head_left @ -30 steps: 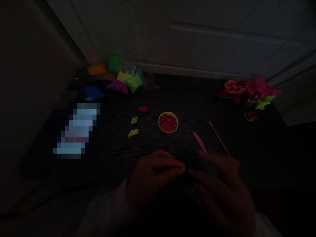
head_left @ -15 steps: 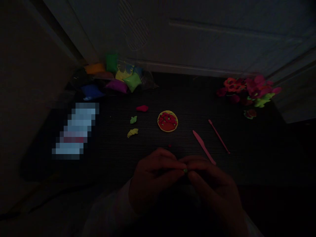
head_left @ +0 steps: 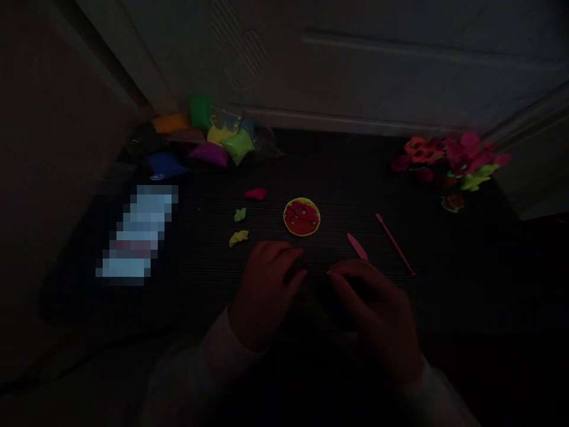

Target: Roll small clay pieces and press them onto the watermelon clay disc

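Observation:
My left hand (head_left: pixel 269 290) has its thumb and fingers apart, with nothing seen between them. Just off its fingertips lies a tiny red ball of clay (head_left: pixel 306 261). My right hand (head_left: pixel 377 308) pinches a tiny piece of green clay (head_left: pixel 329 272) between thumb and fingers, low over the dark table. Beyond both hands sits a round yellow-rimmed clay piece (head_left: pixel 301 234), its inside orange-red, topped with red bits and small green dots. A pink plastic clay knife (head_left: pixel 357 246) is partly covered by my right hand.
Lumps of red (head_left: pixel 256 194), green (head_left: pixel 240 214) and yellow clay (head_left: pixel 239 238) lie left of centre. A thin pink tool (head_left: pixel 395 244) is at the right. Colourful clay packets (head_left: pixel 211 155) and a blurred-out bright screen (head_left: pixel 137 231) are left; bright clay shapes (head_left: pixel 462 157) are back right.
My hands have parted and moved forward. The left has let go of the green clay and reached toward the red ball; the right keeps the green piece and now covers part of the knife.

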`<state>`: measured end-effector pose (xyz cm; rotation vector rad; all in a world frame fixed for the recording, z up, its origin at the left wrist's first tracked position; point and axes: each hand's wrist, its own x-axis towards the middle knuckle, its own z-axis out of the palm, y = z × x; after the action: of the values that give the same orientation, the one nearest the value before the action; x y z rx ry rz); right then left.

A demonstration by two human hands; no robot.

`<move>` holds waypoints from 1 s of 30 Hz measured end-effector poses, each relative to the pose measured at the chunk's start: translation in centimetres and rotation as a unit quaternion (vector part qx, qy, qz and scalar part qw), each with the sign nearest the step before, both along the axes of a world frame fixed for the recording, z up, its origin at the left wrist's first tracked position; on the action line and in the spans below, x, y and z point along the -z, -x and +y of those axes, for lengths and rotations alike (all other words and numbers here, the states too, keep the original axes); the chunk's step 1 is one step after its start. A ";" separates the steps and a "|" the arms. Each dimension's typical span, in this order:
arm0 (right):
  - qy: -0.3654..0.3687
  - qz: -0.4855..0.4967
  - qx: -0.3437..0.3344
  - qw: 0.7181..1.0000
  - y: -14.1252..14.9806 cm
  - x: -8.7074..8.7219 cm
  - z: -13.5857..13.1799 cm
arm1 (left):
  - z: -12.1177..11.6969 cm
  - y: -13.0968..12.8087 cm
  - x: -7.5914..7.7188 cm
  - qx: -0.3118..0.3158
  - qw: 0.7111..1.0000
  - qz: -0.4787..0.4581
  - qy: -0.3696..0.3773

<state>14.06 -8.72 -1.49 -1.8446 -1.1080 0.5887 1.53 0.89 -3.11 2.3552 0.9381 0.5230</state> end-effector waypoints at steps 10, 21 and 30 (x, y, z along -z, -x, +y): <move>-0.023 -0.099 -0.023 0.995 -0.3 0.2 0.3 | -0.1 -0.5 -1.1 0.018 0.997 -0.047 0.066; -0.043 -0.229 -0.059 0.971 0.2 -0.7 -0.1 | -1.1 -0.1 -2.8 0.031 0.991 -0.108 0.079; -0.038 -0.199 -0.060 0.977 0.3 -1.0 -0.1 | -1.2 0.0 -3.1 0.026 0.990 -0.109 0.084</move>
<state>13.80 -8.86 -0.49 -1.8847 -1.4917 0.2409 1.52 -0.35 -0.02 2.1166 0.7857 0.6404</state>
